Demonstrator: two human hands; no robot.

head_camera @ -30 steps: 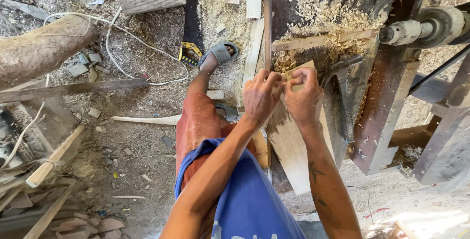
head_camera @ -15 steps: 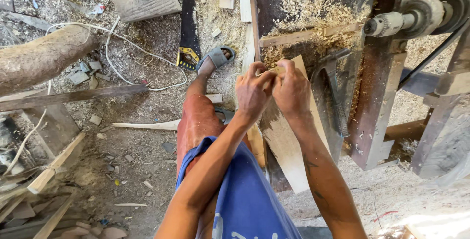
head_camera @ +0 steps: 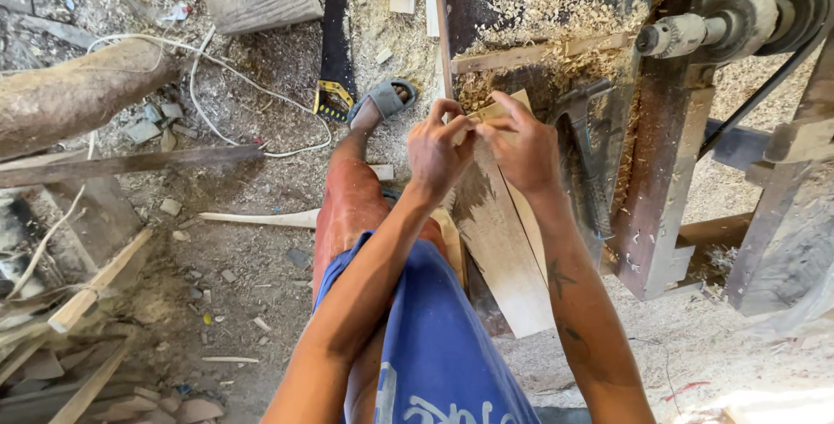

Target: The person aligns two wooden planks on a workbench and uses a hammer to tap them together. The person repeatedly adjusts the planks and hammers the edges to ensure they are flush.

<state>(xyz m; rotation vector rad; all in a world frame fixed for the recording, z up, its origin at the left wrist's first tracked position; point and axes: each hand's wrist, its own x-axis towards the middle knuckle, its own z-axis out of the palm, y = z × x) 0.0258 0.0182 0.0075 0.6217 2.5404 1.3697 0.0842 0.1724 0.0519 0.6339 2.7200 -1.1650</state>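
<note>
Head view: I see my left hand (head_camera: 439, 150) and right hand (head_camera: 521, 146) pinched together on the top end of a pale wooden board (head_camera: 504, 241) leaning over my knee; beyond, a handsaw (head_camera: 334, 50) lies in sawdust.

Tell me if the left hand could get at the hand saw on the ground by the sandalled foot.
Probably not as things stand: the left hand is pinching the top of the wooden board together with the right hand, and the hand saw lies out past the foot, beyond the outstretched leg.
</note>
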